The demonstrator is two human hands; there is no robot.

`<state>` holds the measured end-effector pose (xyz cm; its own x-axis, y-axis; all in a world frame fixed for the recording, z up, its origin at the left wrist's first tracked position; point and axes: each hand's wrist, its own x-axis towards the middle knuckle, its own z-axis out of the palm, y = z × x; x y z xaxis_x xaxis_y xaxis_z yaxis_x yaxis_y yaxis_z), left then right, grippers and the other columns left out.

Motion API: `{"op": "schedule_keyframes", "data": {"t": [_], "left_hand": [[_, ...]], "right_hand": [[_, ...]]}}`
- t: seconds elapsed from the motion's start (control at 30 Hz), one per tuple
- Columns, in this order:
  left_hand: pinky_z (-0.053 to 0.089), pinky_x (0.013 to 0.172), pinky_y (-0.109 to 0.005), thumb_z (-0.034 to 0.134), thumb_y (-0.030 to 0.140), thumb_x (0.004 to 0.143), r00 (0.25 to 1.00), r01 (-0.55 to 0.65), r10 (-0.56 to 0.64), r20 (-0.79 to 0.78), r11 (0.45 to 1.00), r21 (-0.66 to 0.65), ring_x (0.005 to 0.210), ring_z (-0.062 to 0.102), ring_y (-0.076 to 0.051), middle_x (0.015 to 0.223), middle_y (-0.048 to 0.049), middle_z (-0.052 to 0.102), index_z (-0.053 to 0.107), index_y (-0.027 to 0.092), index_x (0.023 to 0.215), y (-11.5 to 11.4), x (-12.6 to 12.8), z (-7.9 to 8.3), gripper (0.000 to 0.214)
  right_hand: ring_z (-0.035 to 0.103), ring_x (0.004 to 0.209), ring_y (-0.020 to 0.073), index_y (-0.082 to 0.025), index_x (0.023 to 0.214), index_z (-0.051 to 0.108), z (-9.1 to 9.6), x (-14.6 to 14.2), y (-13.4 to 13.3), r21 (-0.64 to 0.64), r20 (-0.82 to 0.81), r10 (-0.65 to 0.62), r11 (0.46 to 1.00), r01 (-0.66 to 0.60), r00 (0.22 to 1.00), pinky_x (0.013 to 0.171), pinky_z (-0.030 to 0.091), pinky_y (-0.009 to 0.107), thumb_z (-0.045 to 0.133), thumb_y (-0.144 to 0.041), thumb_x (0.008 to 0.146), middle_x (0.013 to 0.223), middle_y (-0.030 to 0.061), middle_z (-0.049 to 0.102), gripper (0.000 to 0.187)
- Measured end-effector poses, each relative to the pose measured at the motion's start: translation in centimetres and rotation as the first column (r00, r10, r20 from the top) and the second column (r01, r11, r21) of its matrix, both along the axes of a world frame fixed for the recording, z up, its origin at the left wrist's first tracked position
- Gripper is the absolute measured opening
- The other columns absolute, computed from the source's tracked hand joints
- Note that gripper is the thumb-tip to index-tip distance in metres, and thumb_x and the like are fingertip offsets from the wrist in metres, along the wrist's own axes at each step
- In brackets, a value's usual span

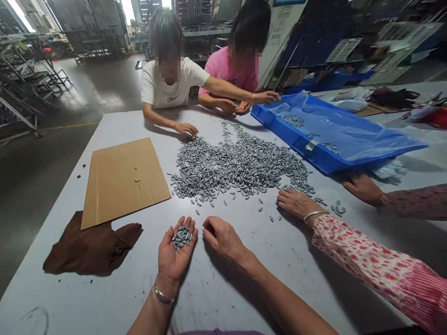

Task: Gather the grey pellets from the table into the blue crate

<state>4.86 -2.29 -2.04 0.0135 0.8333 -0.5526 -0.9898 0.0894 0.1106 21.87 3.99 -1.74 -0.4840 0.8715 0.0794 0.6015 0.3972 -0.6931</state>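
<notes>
My left hand [174, 260] is turned palm up, with a small heap of grey, spindle-shaped metal pieces [182, 238] cupped in it. Close beside it on the right, my right hand [225, 238] is closed, its thumb and fingers curled together. Whether a piece sits between those fingertips is hidden. Beyond both hands lies a broad pile of the same grey metal pieces [230, 167], with a few strays along its near edge.
A cardboard sheet [122, 186] partly covers a brown cloth [84, 246] at left. A blue tray [363, 160] lined with plastic stands at right. Two people work across the white table [139, 302]. A co-worker's hand [296, 203] in a patterned sleeve touches the pile's right side.
</notes>
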Motion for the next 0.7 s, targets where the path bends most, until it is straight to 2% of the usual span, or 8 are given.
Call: {"op": "schedule_keyframes", "data": {"t": [0.1, 0.17, 0.2, 0.27, 0.33, 0.43, 0.57, 0.7], "left_hand": [[0.056, 0.099, -0.046, 0.041, 0.026, 0.102, 1.0, 0.011, -0.011, 0.011, 1.0, -0.003, 0.127, 0.062, -0.031, 0.14, -0.0224, 0.061, 0.036, 0.014, 0.156, 0.0, 0.1, 0.0, 0.055], [0.057, 0.097, -0.044, 0.04, 0.026, 0.103, 1.0, 0.009, -0.008, 0.025, 1.0, -0.03, 0.122, 0.065, -0.03, 0.138, -0.0236, 0.062, 0.038, 0.012, 0.154, 0.1, 0.2, 0.2, 0.054], [0.057, 0.097, -0.045, 0.04, 0.026, 0.103, 0.999, 0.006, -0.004, 0.033, 0.999, -0.044, 0.122, 0.066, -0.03, 0.138, -0.0237, 0.063, 0.039, 0.011, 0.153, 0.1, 0.2, 0.3, 0.053], [0.055, 0.1, -0.048, 0.041, 0.026, 0.103, 0.999, -0.009, 0.012, 0.042, 0.998, -0.068, 0.124, 0.064, -0.032, 0.138, -0.0233, 0.063, 0.041, 0.011, 0.152, 0.2, 0.3, 0.5, 0.052], [0.054, 0.102, -0.049, 0.042, 0.026, 0.103, 0.999, -0.026, 0.03, 0.041, 0.996, -0.083, 0.127, 0.062, -0.033, 0.137, -0.0229, 0.063, 0.043, 0.011, 0.151, 0.2, 0.3, 0.6, 0.051], [0.054, 0.103, -0.05, 0.044, 0.026, 0.102, 0.998, -0.045, 0.049, 0.041, 0.996, -0.08, 0.132, 0.058, -0.033, 0.137, -0.0228, 0.063, 0.044, 0.011, 0.15, 0.1, 0.1, 0.3, 0.051], [0.054, 0.102, -0.051, 0.044, 0.026, 0.102, 0.999, -0.024, 0.026, 0.035, 0.998, -0.061, 0.128, 0.061, -0.033, 0.134, -0.0228, 0.066, 0.045, 0.01, 0.149, 0.1, -0.1, -0.2, 0.05], [0.055, 0.1, -0.046, 0.043, 0.023, 0.102, 0.999, 0.018, -0.017, 0.046, 1.0, -0.012, 0.111, 0.071, -0.028, 0.117, -0.0209, 0.073, 0.056, 0.008, 0.14, 0.1, 0.1, -0.6, 0.043]], "right_hand": [[0.061, 0.074, 0.0152, -0.019, 0.097, 0.063, 1.2, -0.8, 0.2, -0.031, -0.243, 0.077, 0.996, -0.087, 0.967, 0.071, 0.047, 0.027, 0.055, -0.022, 0.094, 0.088, 0.0033, 0.069, 0.009], [0.064, 0.079, 0.0157, -0.019, 0.108, 0.064, 1.4, -1.4, 1.0, -0.022, -0.261, 0.128, 0.99, -0.138, 0.957, 0.076, 0.05, 0.028, 0.054, -0.026, 0.097, 0.098, 0.0054, 0.071, 0.016], [0.065, 0.083, 0.0167, -0.018, 0.112, 0.063, 1.4, -1.7, 1.6, -0.01, -0.203, 0.113, 0.993, -0.117, 0.973, 0.079, 0.051, 0.029, 0.054, -0.026, 0.098, 0.103, 0.0073, 0.071, 0.019], [0.066, 0.09, 0.0201, -0.016, 0.115, 0.063, 0.9, -2.4, 3.0, 0.022, 0.028, 0.027, 0.999, -0.028, 0.999, 0.083, 0.05, 0.032, 0.053, -0.023, 0.098, 0.109, 0.0117, 0.069, 0.021], [0.065, 0.093, 0.0232, -0.016, 0.112, 0.064, 0.2, -3.0, 4.3, 0.035, 0.264, -0.015, 0.999, 0.006, 0.964, 0.08, 0.05, 0.033, 0.053, -0.021, 0.098, 0.11, 0.0142, 0.067, 0.019], [0.064, 0.09, 0.0234, -0.016, 0.102, 0.064, -0.5, -3.7, 5.4, 0.024, 0.381, 0.01, 1.0, -0.02, 0.925, 0.076, 0.048, 0.031, 0.047, -0.018, 0.099, 0.104, 0.014, 0.066, 0.018], [0.063, 0.09, 0.0211, -0.016, 0.099, 0.063, -0.2, -3.6, 4.4, 0.044, 0.331, 0.008, 0.999, -0.024, 0.944, 0.081, 0.048, 0.03, 0.043, -0.015, 0.1, 0.099, 0.0121, 0.067, 0.02], [0.065, 0.094, 0.0166, -0.018, 0.107, 0.065, 0.4, -2.8, 4.0, 0.053, 0.076, 0.217, 0.974, -0.221, 0.973, 0.086, 0.051, 0.027, 0.05, -0.025, 0.101, 0.103, 0.0074, 0.07, 0.018]]}}
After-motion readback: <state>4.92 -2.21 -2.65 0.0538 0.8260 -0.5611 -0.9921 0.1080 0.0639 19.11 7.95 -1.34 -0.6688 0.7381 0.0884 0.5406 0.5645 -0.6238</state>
